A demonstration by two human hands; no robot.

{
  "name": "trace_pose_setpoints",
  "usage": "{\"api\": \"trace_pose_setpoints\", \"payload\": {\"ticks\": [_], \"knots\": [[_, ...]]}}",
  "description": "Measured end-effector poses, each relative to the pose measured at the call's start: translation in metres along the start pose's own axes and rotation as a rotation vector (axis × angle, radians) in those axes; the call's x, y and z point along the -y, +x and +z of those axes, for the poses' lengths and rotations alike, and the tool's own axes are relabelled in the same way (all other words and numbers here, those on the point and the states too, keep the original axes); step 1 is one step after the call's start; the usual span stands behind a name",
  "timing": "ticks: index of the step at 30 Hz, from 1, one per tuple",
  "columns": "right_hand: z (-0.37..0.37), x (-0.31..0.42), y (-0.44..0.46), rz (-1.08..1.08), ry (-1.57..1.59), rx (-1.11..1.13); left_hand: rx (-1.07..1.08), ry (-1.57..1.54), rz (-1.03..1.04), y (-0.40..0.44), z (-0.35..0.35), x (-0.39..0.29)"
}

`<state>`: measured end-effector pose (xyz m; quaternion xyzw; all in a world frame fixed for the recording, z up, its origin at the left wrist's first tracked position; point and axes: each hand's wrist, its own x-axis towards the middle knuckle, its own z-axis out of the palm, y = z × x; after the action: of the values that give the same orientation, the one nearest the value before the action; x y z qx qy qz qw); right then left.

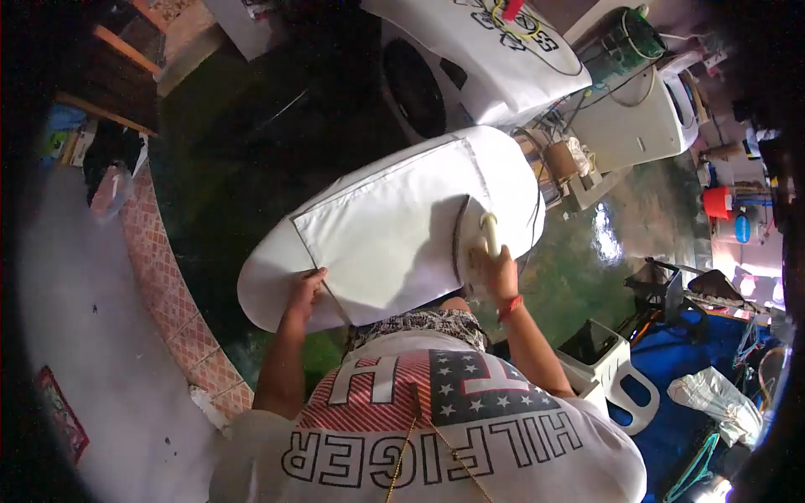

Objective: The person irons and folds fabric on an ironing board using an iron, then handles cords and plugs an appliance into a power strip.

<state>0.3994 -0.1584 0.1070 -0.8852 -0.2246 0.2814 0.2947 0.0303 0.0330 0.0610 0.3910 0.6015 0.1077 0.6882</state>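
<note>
A long white ironing board (267,285) with rounded ends stands in front of me, and a white cloth (377,239) with stitched edges is spread over it. My right hand (501,272) grips the pale handle of a clothes iron (490,230) near the board's right end. The iron's dark curved edge shows on its left side, and a dark cord runs by it. At the cloth's near left edge, my left hand (309,292) has its fingers closed on the fabric. A red band circles my right wrist.
Behind the board stands a bulky white covered object (490,67) with a round dark opening. A white plastic chair (616,377) is at the right, beside a blue sheet (671,344). A red bucket (717,202) stands farther off. Tiled edging (172,289) runs along the left.
</note>
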Motion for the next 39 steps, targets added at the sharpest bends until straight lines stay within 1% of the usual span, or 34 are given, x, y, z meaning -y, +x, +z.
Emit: {"api": "trace_pose_setpoints", "payload": {"ticks": [1,2,4,7,8,9,10,11,13,15,17,18,20,21,22,23,25,26,27,28,29,30,31,32,33,35,37,38,39], "knots": [[0.000,-0.005,-0.010,-0.055,-0.068,-0.054,0.013,-0.020,-0.013,0.002,-0.001,0.002],[0.000,-0.007,-0.007,-0.033,-0.091,-0.055,0.026,-0.038,-0.026,0.004,-0.001,0.004],[-0.003,0.014,-0.001,0.014,-0.130,-0.058,0.025,-0.028,-0.051,0.005,-0.002,0.004],[0.003,0.028,0.049,-0.089,0.000,-0.080,-0.005,0.042,-0.079,0.007,-0.001,0.001],[0.008,0.028,0.074,-0.118,0.073,-0.049,-0.020,0.073,-0.092,0.006,-0.001,0.003],[0.009,0.037,0.085,-0.145,0.147,-0.018,-0.014,0.075,-0.049,0.006,-0.001,0.006],[0.008,0.051,0.082,-0.154,0.189,-0.011,-0.009,0.075,-0.005,0.008,-0.001,0.008],[0.012,0.047,0.080,-0.111,0.193,0.022,-0.004,0.075,0.043,0.009,-0.003,0.008],[0.018,0.034,0.068,-0.038,0.195,0.082,0.004,0.070,0.021,-0.005,0.003,-0.008],[0.024,0.021,0.042,-0.174,-0.002,-0.019,0.000,0.078,0.012,-0.007,0.002,-0.009],[0.022,0.023,0.041,-0.090,-0.020,0.018,0.021,0.017,-0.024,0.002,-0.002,0.000],[0.015,0.045,0.040,-0.061,0.087,0.050,0.030,-0.013,-0.044,0.007,-0.004,0.008],[0.019,0.063,0.070,-0.207,0.066,0.023,-0.011,0.054,0.038,0.016,-0.007,0.022],[0.025,0.070,0.093,-0.265,-0.005,-0.021,-0.034,0.091,0.078,0.018,-0.009,0.025],[0.029,0.079,0.116,-0.237,0.036,0.014,0.107,-0.033,0.085,0.014,-0.012,0.022],[0.029,0.095,0.127,-0.307,-0.016,0.028,0.082,-0.079,0.051,0.015,-0.012,0.022],[0.035,0.104,0.140,-0.334,0.035,0.062,0.042,-0.167,-0.012,0.021,-0.011,0.028],[0.046,0.078,0.153,-0.484,-0.027,0.120,0.070,-0.196,0.051,0.028,-0.015,0.037],[0.058,0.051,0.168,-0.638,-0.094,0.177,0.068,-0.156,0.059,0.023,-0.014,0.031],[0.047,0.065,0.126,-0.405,0.243,0.311,0.063,-0.119,0.066,0.012,-0.011,0.019],[0.049,0.055,0.104,-0.279,0.093,0.327,0.058,-0.082,0.070,0.005,-0.008,0.012],[0.048,0.049,0.071,-0.209,0.351,0.424,0.016,-0.061,0.081,0.006,-0.007,0.014],[0.042,0.060,0.032,-0.397,-0.251,0.279,-0.026,-0.039,0.093,0.008,-0.006,0.017],[0.054,0.035,0.019,-0.383,-0.264,0.275,-0.068,-0.018,0.104,0.011,-0.006,0.019],[0.055,0.030,0.003,-0.485,-0.141,0.248,-0.060,-0.045,0.084,0.013,-0.007,0.021],[0.051,0.057,-0.003,-0.371,-0.142,0.307,-0.041,-0.093,0.043,0.017,-0.007,0.023],[0.068,0.068,0.027,-0.416,-0.211,0.258,0.006,-0.079,0.069,0.015,-0.009,0.024],[0.069,0.100,0.034,-0.414,-0.278,0.233,0.026,-0.074,0.081,0.014,-0.009,0.025],[0.079,0.107,0.054,-0.503,-0.139,0.230,0.039,-0.099,0.053,0.018,-0.010,0.029]]}}
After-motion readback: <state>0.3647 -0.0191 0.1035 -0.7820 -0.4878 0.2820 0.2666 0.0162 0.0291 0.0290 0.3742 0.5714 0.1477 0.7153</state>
